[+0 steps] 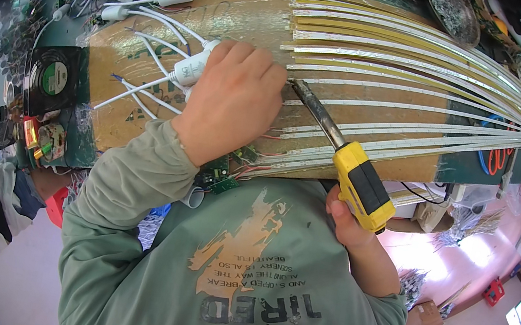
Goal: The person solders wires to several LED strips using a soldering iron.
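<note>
Pinning a white plastic connector (191, 68) and its white wires (149, 85) down on the cardboard-covered bench (250, 19), the left hand (232, 106) lies curled over them, fingers closed, probably to steady the joint for the iron. Right hand (348, 224) is clenched round the yellow-and-black handle of a soldering iron (344, 159), its tip just beside the left fingertips, where the fanned LED strips (411, 84) end.

The green table (479, 173) is covered by a brown cardboard sheet (256, 21). Long pale light strips (420, 72) are laid across the cardboard, white plug leads (149, 85) beside them, small fans (50, 79) at its edge.
</note>
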`<move>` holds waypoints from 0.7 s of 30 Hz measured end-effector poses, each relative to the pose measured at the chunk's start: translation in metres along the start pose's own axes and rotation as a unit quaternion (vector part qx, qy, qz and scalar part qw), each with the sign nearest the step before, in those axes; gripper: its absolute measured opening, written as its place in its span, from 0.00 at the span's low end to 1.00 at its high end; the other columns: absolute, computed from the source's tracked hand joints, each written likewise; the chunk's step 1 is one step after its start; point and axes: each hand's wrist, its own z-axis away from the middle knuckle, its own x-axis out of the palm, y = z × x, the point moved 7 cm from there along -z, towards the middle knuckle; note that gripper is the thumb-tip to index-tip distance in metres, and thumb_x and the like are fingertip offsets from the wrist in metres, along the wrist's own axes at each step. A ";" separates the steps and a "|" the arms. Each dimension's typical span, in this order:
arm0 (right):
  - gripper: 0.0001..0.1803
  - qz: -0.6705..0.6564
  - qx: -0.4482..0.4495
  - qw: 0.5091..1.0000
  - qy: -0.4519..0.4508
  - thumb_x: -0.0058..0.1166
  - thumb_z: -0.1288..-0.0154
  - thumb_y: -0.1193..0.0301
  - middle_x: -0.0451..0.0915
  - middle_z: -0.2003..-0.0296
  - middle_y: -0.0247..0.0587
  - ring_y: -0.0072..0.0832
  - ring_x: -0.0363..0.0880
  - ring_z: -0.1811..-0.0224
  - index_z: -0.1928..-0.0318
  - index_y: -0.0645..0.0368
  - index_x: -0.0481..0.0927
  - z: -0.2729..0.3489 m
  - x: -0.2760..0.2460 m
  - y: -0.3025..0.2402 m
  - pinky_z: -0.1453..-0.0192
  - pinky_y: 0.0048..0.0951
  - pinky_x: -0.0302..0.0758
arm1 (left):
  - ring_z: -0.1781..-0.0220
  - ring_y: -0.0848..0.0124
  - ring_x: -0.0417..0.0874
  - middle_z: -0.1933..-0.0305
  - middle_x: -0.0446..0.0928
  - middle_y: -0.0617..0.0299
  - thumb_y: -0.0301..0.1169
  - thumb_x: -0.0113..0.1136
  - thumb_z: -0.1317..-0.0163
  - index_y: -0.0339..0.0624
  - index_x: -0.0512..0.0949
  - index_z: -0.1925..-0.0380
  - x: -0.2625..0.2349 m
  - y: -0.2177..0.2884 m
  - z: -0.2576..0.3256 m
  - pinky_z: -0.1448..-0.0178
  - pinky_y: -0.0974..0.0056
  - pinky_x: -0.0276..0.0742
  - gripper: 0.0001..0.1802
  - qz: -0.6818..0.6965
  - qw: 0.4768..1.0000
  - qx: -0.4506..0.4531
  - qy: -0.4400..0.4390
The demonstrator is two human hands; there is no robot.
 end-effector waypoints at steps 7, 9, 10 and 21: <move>0.22 -0.023 -0.010 1.000 0.003 0.65 0.37 0.72 0.80 0.68 0.37 0.25 0.79 0.69 0.46 0.69 0.75 -0.003 0.000 -0.004 0.62 0.27 0.76 | 0.61 0.57 0.76 0.68 0.72 0.57 0.23 0.62 0.51 0.41 0.77 0.71 0.002 0.001 0.000 0.53 0.54 0.72 0.06 0.004 1.000 0.000 0.000; 0.22 -0.017 -0.007 1.000 -0.002 0.65 0.37 0.72 0.80 0.68 0.37 0.25 0.79 0.69 0.47 0.69 0.75 -0.003 0.000 -0.004 0.62 0.27 0.76 | 0.61 0.57 0.76 0.68 0.72 0.57 0.23 0.62 0.51 0.41 0.77 0.71 0.001 0.001 0.000 0.53 0.54 0.72 0.06 0.003 1.000 0.000 0.001; 0.21 -0.016 -0.013 1.000 -0.001 0.65 0.37 0.73 0.80 0.68 0.37 0.25 0.79 0.69 0.47 0.69 0.74 -0.004 0.000 -0.006 0.62 0.27 0.76 | 0.61 0.57 0.76 0.67 0.72 0.57 0.23 0.62 0.51 0.40 0.77 0.71 0.001 0.001 0.000 0.53 0.54 0.72 0.06 0.003 1.000 -0.002 -0.002; 0.20 -0.016 -0.015 1.000 -0.001 0.64 0.40 0.77 0.80 0.69 0.38 0.26 0.80 0.71 0.48 0.67 0.75 -0.005 0.001 -0.007 0.66 0.28 0.76 | 0.60 0.56 0.76 0.67 0.72 0.56 0.23 0.62 0.51 0.39 0.77 0.71 0.001 0.001 0.000 0.52 0.54 0.73 0.06 0.004 1.000 -0.004 -0.004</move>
